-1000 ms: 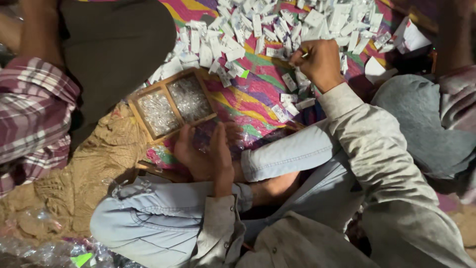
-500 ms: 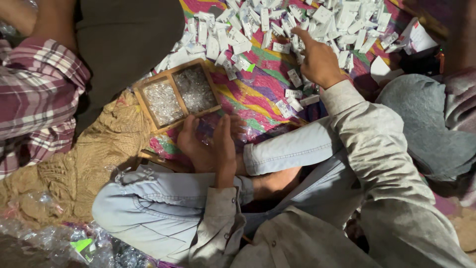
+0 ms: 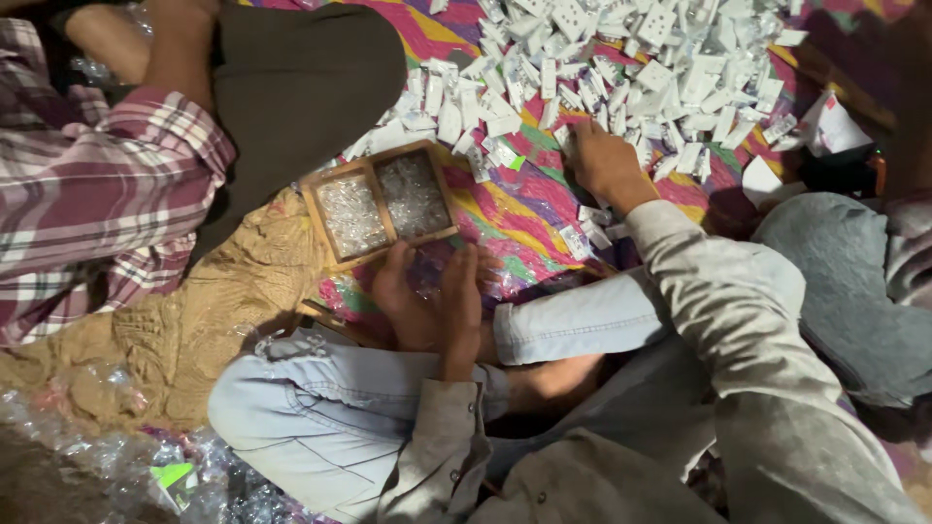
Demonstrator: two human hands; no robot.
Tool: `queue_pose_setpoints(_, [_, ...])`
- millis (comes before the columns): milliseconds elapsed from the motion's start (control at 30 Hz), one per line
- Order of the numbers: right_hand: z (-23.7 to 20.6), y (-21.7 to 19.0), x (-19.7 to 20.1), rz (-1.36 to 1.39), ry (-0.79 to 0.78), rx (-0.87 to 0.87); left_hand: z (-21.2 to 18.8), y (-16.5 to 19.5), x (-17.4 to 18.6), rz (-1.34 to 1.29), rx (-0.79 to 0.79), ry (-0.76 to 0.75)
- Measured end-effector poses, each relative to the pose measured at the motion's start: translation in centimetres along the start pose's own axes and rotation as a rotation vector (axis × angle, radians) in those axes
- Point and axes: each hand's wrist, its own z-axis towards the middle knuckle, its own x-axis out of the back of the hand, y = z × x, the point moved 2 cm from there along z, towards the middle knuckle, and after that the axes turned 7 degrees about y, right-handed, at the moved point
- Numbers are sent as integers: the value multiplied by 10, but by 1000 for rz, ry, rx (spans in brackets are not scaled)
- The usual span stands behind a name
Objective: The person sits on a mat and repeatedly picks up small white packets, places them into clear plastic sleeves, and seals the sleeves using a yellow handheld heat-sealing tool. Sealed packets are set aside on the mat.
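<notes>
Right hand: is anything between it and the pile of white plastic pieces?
Nothing visible does. The right hand already rests at the near edge of the pile of white plastic pieces on the multicoloured cloth, fingers among them.

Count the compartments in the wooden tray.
2: the wooden tray has a left compartment and a right compartment, both filled with small clear pieces, just above the left hand.

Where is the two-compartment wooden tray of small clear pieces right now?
In the head view, the two-compartment wooden tray lies left of centre on the multicoloured striped cloth, just above the left hand and lower-left of the pile of white plastic pieces.
</notes>
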Motion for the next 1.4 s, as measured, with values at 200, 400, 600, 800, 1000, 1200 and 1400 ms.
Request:
queue_pose_setpoints(200, [-49,-64,36,648,-82,186,-11,27,13,-39,-303,88])
queue_pose_setpoints(400, [-121,-131,56,1288,-271,75,-18,52,4,-324,-211,44])
queue_pose_setpoints(600, [-148,-124,80,1509,-372,-334,-22,93,23,-735,110,-491])
queue_pose_setpoints(800, [-171,-152,102,679,203,288,-42,84,1,272,-786,550])
queue_pose_setpoints(1000, [-168,-162,103,622,184,338,-30,67,7,806,-587,443])
queue_pose_setpoints(1200, [-172,-162,96,598,215,369,-29,53,5,774,-512,280])
queue_pose_setpoints(1400, [-175,-162,96,598,232,337,-41,69,0,897,-707,344])
